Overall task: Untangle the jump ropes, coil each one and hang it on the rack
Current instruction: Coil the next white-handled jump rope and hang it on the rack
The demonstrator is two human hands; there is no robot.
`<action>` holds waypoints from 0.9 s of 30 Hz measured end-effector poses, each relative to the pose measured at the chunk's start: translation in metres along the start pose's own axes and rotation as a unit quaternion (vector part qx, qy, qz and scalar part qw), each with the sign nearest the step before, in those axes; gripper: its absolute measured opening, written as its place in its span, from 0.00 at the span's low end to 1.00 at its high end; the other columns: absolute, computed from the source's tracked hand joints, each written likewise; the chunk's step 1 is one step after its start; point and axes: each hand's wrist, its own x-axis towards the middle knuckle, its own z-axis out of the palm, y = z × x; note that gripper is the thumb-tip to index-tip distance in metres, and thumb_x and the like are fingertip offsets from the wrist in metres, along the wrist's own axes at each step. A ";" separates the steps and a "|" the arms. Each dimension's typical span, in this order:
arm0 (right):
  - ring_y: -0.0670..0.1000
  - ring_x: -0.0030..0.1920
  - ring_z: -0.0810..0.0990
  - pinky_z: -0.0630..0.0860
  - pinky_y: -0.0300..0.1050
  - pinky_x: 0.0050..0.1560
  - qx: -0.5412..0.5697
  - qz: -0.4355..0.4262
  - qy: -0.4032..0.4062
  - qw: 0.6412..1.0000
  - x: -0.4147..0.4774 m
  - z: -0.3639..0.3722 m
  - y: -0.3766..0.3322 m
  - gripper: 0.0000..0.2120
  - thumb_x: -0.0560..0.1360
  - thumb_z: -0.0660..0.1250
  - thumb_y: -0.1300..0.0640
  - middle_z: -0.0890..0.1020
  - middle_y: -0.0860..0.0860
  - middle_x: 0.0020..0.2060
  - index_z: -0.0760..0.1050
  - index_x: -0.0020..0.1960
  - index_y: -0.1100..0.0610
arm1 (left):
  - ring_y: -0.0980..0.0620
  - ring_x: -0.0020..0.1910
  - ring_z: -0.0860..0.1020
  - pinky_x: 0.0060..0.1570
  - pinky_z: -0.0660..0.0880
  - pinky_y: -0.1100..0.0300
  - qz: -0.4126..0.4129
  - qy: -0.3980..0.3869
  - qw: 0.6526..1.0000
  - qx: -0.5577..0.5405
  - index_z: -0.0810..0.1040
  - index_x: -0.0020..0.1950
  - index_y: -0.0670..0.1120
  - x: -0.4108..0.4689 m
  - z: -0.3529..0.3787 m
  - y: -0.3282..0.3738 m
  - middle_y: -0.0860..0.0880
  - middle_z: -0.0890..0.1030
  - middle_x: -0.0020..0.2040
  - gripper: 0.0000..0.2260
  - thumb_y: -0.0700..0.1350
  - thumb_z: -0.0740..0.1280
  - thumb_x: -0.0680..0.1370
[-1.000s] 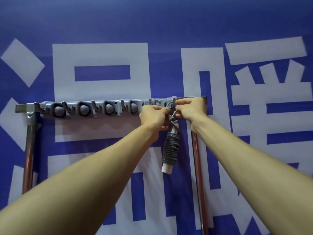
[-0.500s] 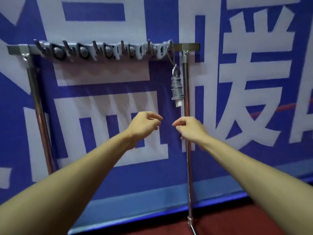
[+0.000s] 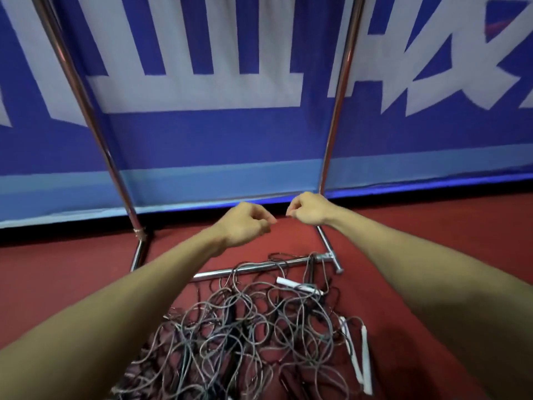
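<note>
A tangled heap of grey and dark jump ropes [image 3: 239,342] lies on the red floor at the foot of the rack. White handles stick out of it, one near the top [image 3: 297,285] and a pair at the right [image 3: 364,362]. Some cords loop over the rack's chrome base bar [image 3: 259,268]. My left hand [image 3: 245,223] and my right hand [image 3: 308,209] hover side by side above the heap, fingers loosely curled, holding nothing. The rack's hooks and the hung coil are out of view.
The rack's two chrome uprights, left [image 3: 95,125] and right [image 3: 337,96], rise in front of a blue and white banner [image 3: 202,140]. The right foot [image 3: 331,255] of the rack juts forward on the red floor [image 3: 57,269].
Both hands let go of the coiled rope left hanging on the rack's right-hand hook and dropped. My view swung down from the hooks to the heap on the floor.
</note>
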 end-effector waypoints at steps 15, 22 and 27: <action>0.60 0.52 0.80 0.78 0.49 0.50 -0.074 0.134 -0.020 0.988 0.049 0.177 0.111 0.13 0.74 0.60 0.64 0.80 0.57 0.54 0.81 0.52 0.61 | 0.48 0.48 0.81 0.46 0.76 0.62 -0.105 -0.083 0.990 0.053 0.80 0.48 0.49 0.075 0.082 -0.120 0.45 0.84 0.50 0.07 0.40 0.64 0.80; 0.57 0.61 0.76 0.67 0.48 0.60 -0.148 0.140 -0.052 0.978 0.061 0.237 0.132 0.12 0.79 0.62 0.54 0.80 0.55 0.58 0.77 0.59 0.57 | 0.47 0.48 0.81 0.53 0.77 0.55 -0.148 -0.089 0.985 0.003 0.79 0.43 0.51 0.085 0.098 -0.171 0.46 0.83 0.47 0.11 0.36 0.63 0.78; 0.58 0.58 0.78 0.66 0.48 0.60 -0.074 0.177 0.007 0.981 0.060 0.233 0.118 0.10 0.76 0.65 0.53 0.82 0.56 0.53 0.78 0.55 0.54 | 0.51 0.41 0.77 0.42 0.75 0.59 -0.154 -0.096 0.983 0.002 0.78 0.42 0.52 0.068 0.083 -0.180 0.47 0.81 0.45 0.14 0.35 0.62 0.79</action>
